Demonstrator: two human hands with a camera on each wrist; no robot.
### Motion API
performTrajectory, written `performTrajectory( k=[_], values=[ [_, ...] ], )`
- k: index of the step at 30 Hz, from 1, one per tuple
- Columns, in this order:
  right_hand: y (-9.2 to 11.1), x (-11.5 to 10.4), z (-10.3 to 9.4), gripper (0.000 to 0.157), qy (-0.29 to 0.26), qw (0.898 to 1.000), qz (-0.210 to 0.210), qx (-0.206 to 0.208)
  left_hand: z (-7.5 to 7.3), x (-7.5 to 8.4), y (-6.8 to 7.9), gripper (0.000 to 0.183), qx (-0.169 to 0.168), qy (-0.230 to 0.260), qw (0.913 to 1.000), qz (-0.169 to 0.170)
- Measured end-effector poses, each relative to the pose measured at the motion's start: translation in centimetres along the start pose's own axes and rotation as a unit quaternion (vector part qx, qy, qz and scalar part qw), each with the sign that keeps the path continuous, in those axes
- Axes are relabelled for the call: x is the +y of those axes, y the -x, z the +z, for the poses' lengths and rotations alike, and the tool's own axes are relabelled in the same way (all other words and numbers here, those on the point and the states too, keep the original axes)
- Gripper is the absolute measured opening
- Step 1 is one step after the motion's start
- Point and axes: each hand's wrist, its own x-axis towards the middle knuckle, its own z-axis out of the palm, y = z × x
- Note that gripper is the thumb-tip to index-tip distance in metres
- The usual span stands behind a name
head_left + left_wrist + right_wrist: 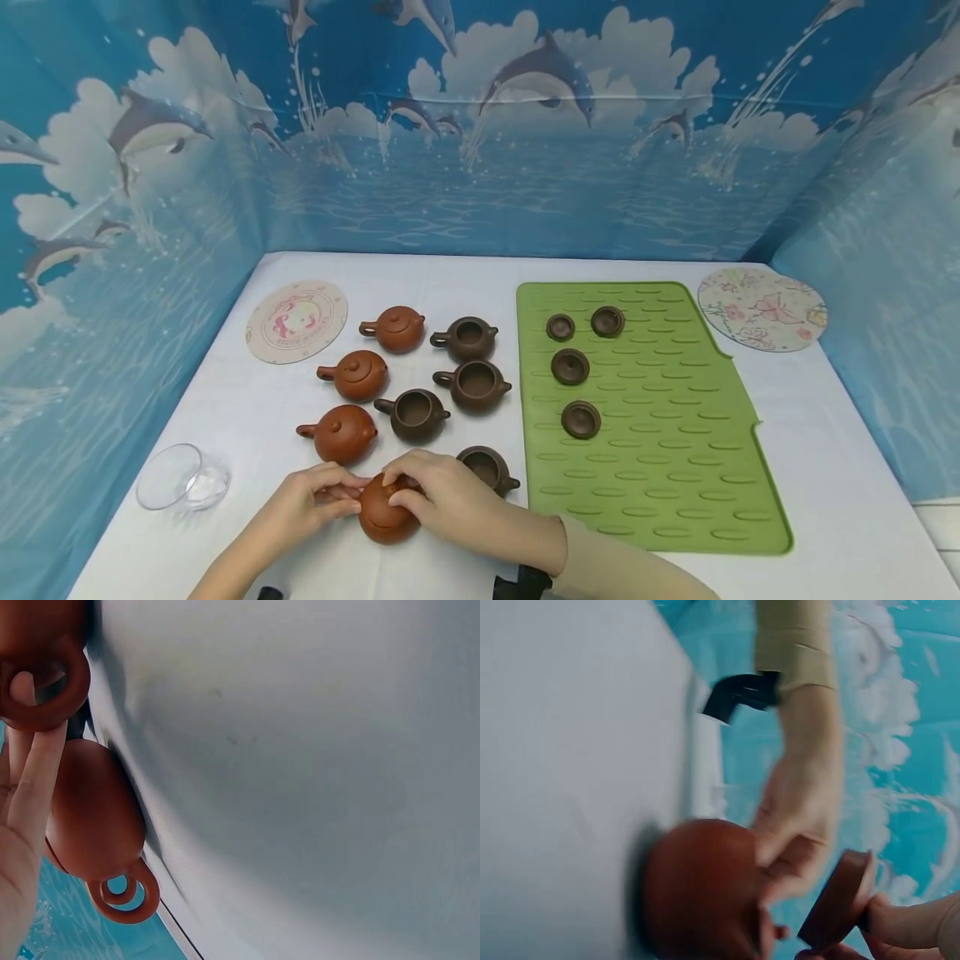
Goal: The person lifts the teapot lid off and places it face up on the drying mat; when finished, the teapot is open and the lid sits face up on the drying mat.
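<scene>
In the head view a reddish-brown clay teapot [386, 512] sits at the near edge between both hands. My left hand [303, 500] grips its handle, and in the left wrist view a finger passes through the ring-shaped handle [75, 690]. With fingers and thumb, my right hand [442, 496] pinches the teapot's lid [838, 904], tilted and apart from the pot's body [701, 889] in the right wrist view. From above, the right hand mostly hides that lid. Close by stands another lidded reddish teapot [345, 435].
Two more lidded reddish teapots [360, 375] [400, 329] stand farther back. Several lidless dark brown teapots [477, 386] are beside them. On the green mat [675, 483] lie several dark lids [570, 367]. A clear glass [202, 487] lies left; round patterned mats [297, 322] [762, 309] lie behind.
</scene>
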Motion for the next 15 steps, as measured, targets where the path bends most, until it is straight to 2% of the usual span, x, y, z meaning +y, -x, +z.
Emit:
performTrajectory(
  k=[3,5,9,12,15],
  values=[
    [0.5,0.2,-1.7,0.012,-0.113,0.992,0.061,0.016,-0.1,0.1,-0.1,0.023,-0.001,-0.001,1.0,-0.008],
    [1.0,0.8,-3.1,0.013,-0.19,0.977,0.092,0.032,-0.1,0.2,-0.1,0.023,-0.004,0.001,0.9999,-0.015],
    [2.4,2.6,-6.4,0.021,-0.285,0.948,0.128,0.065,0.0,0.2,-0.1,0.023,-0.002,0.004,0.9998,-0.019],
    [3.6,4.2,-9.0,0.028,-0.345,0.919,0.163,0.096,0.1,0.0,0.1,0.023,0.007,0.005,1.0,0.0],
    [4.8,6.1,-11.4,0.02,-0.411,0.882,0.19,0.13,0.2,-0.1,0.2,0.022,0.012,0.005,0.9998,0.016]
  ],
)
